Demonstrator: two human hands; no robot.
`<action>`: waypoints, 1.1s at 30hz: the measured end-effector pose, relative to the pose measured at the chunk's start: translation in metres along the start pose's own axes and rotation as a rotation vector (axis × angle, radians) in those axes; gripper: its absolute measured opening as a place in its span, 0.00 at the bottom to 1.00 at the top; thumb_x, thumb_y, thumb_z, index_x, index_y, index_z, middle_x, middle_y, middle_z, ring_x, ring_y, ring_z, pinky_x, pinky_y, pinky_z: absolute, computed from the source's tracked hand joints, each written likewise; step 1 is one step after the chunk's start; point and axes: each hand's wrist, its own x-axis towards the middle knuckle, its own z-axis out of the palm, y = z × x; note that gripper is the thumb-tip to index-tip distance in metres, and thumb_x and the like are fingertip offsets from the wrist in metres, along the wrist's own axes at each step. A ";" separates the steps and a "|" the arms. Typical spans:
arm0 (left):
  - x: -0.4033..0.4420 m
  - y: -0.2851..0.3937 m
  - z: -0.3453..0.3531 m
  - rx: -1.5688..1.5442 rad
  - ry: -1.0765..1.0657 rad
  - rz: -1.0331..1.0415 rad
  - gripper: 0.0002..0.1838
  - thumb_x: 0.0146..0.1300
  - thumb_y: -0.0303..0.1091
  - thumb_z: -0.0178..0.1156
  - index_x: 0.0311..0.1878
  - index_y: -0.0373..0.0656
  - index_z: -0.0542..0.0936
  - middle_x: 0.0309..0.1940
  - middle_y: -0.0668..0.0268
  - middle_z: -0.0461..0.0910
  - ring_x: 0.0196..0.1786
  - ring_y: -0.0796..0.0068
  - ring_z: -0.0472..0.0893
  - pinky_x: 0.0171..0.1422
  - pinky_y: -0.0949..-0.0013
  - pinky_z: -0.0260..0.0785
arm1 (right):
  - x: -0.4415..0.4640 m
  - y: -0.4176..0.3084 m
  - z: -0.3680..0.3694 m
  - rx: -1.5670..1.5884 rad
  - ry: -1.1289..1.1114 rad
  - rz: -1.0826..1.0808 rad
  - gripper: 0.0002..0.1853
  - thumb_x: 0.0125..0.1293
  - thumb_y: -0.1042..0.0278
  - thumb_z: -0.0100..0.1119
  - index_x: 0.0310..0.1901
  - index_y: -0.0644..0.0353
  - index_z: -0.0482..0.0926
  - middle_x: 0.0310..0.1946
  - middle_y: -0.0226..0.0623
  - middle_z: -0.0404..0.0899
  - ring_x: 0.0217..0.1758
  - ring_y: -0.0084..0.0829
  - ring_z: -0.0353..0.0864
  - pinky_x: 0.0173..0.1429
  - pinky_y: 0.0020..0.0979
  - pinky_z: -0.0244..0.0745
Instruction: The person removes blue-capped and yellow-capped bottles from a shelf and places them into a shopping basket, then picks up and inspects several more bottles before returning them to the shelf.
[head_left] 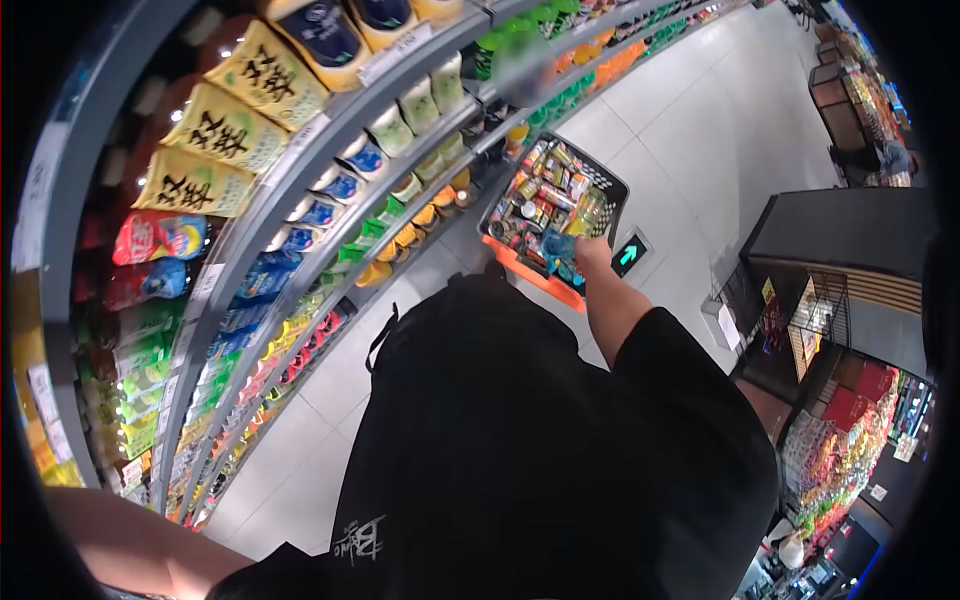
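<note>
My right arm reaches out over a shopping cart [530, 272] with an orange near edge. My right hand [592, 254] is closed on a shiny blue package [560, 250] at the cart's near right corner. The package looks bottle-like, but its exact kind is too small to make out. Inside the cart lie many small packs, cans and jars [548, 195]. Of my left arm only the forearm [130, 545] shows, at the lower left beside the shelves. The left hand itself lies outside the view.
Store shelves [345, 105] curve along the left, with yellow bags [225, 125], blue-and-white packs [340, 187] and bottles. A floor sign [629, 254] with a green arrow lies right of the cart. Dark counters [840, 240] and a heap of snacks [840, 450] stand on the right.
</note>
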 end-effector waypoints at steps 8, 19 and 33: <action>-0.005 -0.012 -0.006 0.099 0.088 0.080 0.20 0.76 0.43 0.60 0.44 0.30 0.83 0.39 0.48 0.83 0.41 0.58 0.82 0.51 0.55 0.76 | 0.026 0.044 0.006 0.000 -0.349 0.237 0.18 0.71 0.58 0.56 0.37 0.69 0.81 0.28 0.47 0.86 0.25 0.42 0.89 0.27 0.45 0.85; -0.008 -0.035 -0.043 0.190 0.239 0.108 0.20 0.79 0.43 0.56 0.47 0.30 0.81 0.43 0.48 0.82 0.44 0.56 0.80 0.54 0.53 0.74 | 0.120 0.130 0.126 -0.633 -0.111 -0.982 0.27 0.76 0.46 0.51 0.66 0.54 0.81 0.56 0.57 0.86 0.62 0.49 0.86 0.66 0.50 0.76; -0.113 -0.018 -0.102 -0.163 1.135 0.065 0.14 0.66 0.41 0.59 0.45 0.40 0.78 0.41 0.64 0.79 0.41 0.70 0.81 0.48 0.62 0.80 | 0.101 -0.025 0.063 -0.535 -0.473 -0.827 0.33 0.71 0.29 0.58 0.32 0.59 0.80 0.24 0.33 0.77 0.27 0.37 0.78 0.34 0.41 0.74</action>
